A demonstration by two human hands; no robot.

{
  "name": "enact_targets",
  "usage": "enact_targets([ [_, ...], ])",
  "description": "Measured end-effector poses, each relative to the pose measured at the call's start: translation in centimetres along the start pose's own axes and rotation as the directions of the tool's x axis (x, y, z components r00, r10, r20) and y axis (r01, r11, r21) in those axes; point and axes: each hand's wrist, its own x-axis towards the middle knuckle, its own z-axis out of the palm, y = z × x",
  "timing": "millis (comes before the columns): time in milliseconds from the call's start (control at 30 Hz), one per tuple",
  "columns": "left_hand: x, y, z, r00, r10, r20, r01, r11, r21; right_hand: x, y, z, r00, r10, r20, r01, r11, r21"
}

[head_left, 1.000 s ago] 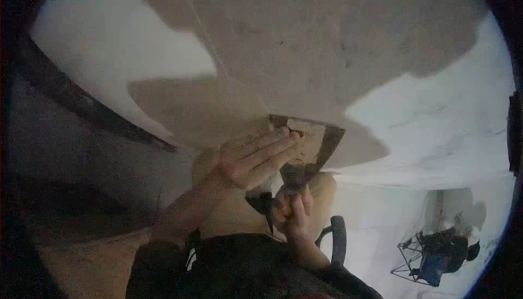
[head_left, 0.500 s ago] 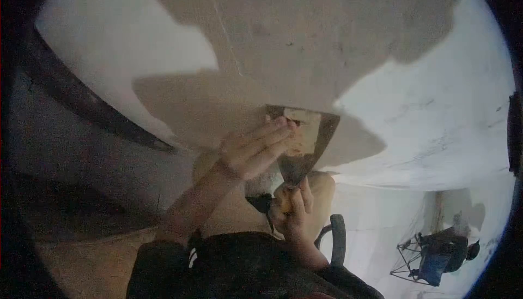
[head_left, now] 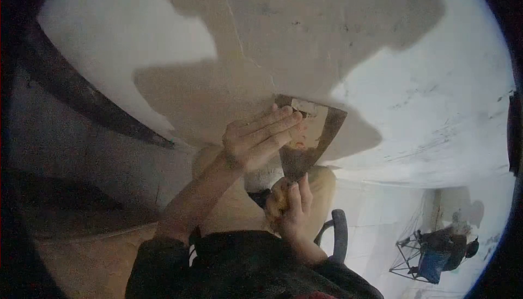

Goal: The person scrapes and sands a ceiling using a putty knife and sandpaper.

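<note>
A putty knife [head_left: 329, 127] with a wide, dark triangular blade lies against the pale wall surface [head_left: 294, 43]. Its blade has a light patch with faint reddish marks. My right hand [head_left: 294, 206] is closed around the yellowish handle, thumb side toward the blade. The fingers of my left hand [head_left: 261, 138] are stretched out and held together, with their tips resting on the blade's left part. Just above the blade, a thin crack line runs up the surface. Shadows of my head and arms cover much of the area around the tool.
A dark strip [head_left: 98, 94] edges the pale surface at left. My bent knees, in tan, show beneath my arms. A curved black bar [head_left: 339, 236] stands right of my right arm. At lower right, a person in dark clothing [head_left: 449, 247] is beside a thin metal frame.
The putty knife and both hands have shifted slightly up and to the right in view. The crack line also appears further right. Both hands keep the same hold.
</note>
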Motion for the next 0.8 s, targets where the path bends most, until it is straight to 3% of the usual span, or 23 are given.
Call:
enact_targets([
  [33,0.0,-0.1,0.1,1.0,0.014,0.007,-0.014,1.0,0.025,0.6,0.0,-0.1,0.994,0.11,0.023,-0.112,0.942,0.317],
  [67,-0.1,-0.1,0.2,1.0,0.027,0.014,-0.028,0.998,0.05,1.1,0.0,-0.1,0.975,0.206,0.08,-0.213,0.774,0.597],
  [167,-0.2,-0.2,0.4,0.999,0.006,0.041,-0.007,0.999,0.036,1.6,-0.1,-0.3,0.976,0.144,0.16,-0.215,0.715,0.666],
  [300,-0.1,-0.4,0.3,0.999,0.033,0.024,-0.034,0.998,0.046,1.7,-0.3,-0.1,0.975,0.16,0.152,-0.221,0.677,0.702],
  [367,0.1,-0.6,0.5,1.0,0.027,0.014,-0.028,0.999,0.029,2.0,1.4,-0.5,0.998,-0.016,0.055,0.001,0.966,0.259],
  [433,0.8,-0.7,0.0,0.992,-0.027,0.127,0.002,0.981,0.194,2.9,0.1,-0.4,0.996,0.035,0.082,-0.078,0.784,0.616],
  [500,2.1,-1.0,-0.3,0.999,-0.028,0.045,0.018,0.975,0.22,4.6,-2.0,-0.8,0.99,0.015,0.142,-0.091,0.831,0.548],
  [567,4.3,-2.0,-0.7,0.967,0.024,-0.253,0.01,0.991,0.133,5.7,-2.8,-1.2,0.975,-0.013,0.223,-0.111,0.838,0.534],
  [633,4.3,-1.6,-1.8,0.983,-0.061,-0.171,0.068,0.997,0.031,6.3,-2.2,-1.0,0.947,-0.037,0.32,-0.159,0.809,0.566],
  [733,-0.7,-1.3,-0.5,0.969,-0.248,-0.012,0.241,0.952,-0.191,4.6,-0.1,-1.1,0.946,-0.051,0.32,-0.182,0.733,0.656],
  [800,-2.3,0.3,-1.1,0.952,-0.282,0.122,0.296,0.947,-0.122,2.6,2.9,-2.4,0.961,0.036,0.275,-0.211,0.738,0.641],
])
